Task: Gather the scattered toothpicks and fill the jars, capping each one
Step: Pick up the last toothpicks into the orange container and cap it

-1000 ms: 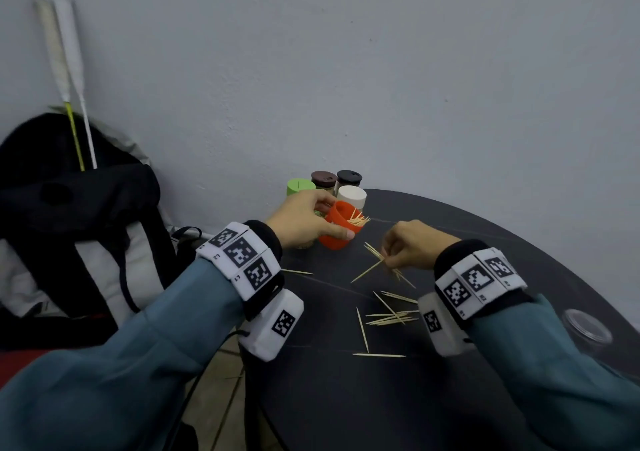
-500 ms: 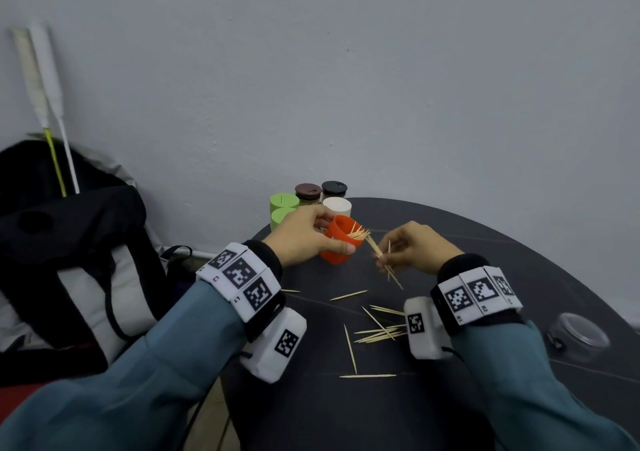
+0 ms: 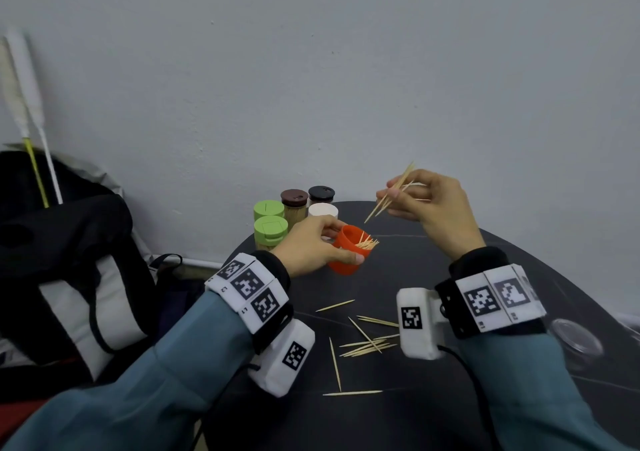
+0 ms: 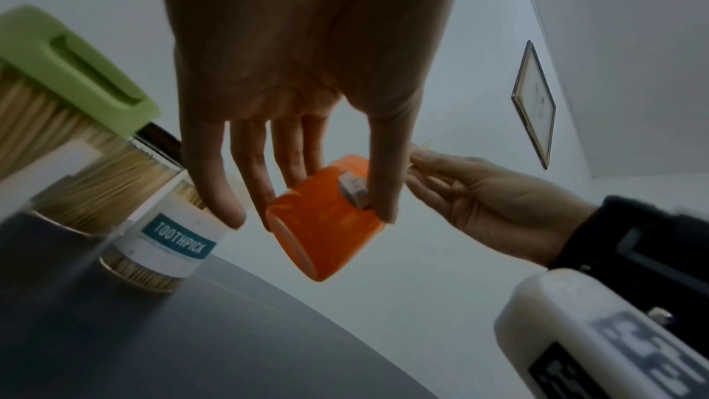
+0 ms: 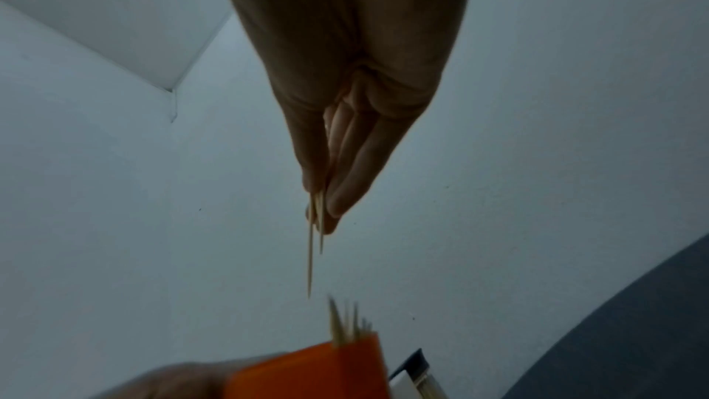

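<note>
The orange jar [image 3: 348,255] looked like smooth, slightly glossy plastic. The toothpicks [image 3: 367,345] were pale bare wood. The table [image 3: 398,423] was dark and matt. The far green lids [image 3: 268,210] looked like matt plastic; the left bag [image 3: 76,277] was cloth.

Landmark: dark round counter [image 3: 408,423].

Black backpack [image 3: 65,260] with a pale grey panel sits off the counter's left edge, against the wall. Two thin rods [image 3: 31,118] with white padded tops lean on the wall above the backpack; one has a yellow shaft, the other a white one.

Grey-blue wall [image 3: 346,69] rises behind the counter's far edge.

Left wrist view: a framed picture [image 4: 534,103] hangs on the wall, high above the counter's right side. Its content is too small to read.
</note>
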{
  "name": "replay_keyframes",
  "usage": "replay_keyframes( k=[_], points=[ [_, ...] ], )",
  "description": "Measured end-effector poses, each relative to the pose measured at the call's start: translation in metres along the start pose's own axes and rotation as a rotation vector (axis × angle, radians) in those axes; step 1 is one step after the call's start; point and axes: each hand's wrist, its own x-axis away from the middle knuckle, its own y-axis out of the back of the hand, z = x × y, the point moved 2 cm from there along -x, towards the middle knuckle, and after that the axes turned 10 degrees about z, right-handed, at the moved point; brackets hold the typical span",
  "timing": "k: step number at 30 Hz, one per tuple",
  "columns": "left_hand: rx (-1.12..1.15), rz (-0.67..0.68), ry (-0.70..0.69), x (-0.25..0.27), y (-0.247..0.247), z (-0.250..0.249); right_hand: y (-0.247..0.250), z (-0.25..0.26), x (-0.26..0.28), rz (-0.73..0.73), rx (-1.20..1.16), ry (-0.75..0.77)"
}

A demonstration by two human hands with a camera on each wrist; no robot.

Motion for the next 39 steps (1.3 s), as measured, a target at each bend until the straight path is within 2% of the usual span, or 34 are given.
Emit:
replay_keyframes(
  k=[6, 13, 17, 21, 27, 32, 39],
  points=[
    [0.070, -0.012, -0.016, -0.005, -0.007, -0.004, -0.012, -0.010, -0.001, 0.235, 0.212, -0.095],
    [0.109, -0.008, 0.000, -0.005, -0.005, -0.003, -0.001, -0.010, 0.000, 0.233, 0.226, -0.061],
    [0.112, -0.018, -0.006, -0.005, -0.003, 0.000, 0.001, -0.014, 0.002, 0.330, 0.350, -0.116],
    [0.072, -0.057, -0.031, -0.006, -0.001, 0.002, -0.004, -0.017, 0.004, 0.437, 0.353, -0.187],
    [-0.060, -0.072, -0.076, 0.000, 0.003, 0.001, -0.008, -0.022, 0.002, 0.386, 0.347, -0.147],
    [-0.206, -0.133, -0.153, 0.006, 0.005, -0.002, -0.010, -0.021, 0.003, 0.429, 0.340, -0.124],
    [-0.218, -0.123, -0.143, 0.005, 0.004, -0.003, -0.011, -0.021, 0.002, 0.384, 0.398, -0.062]
  ],
)
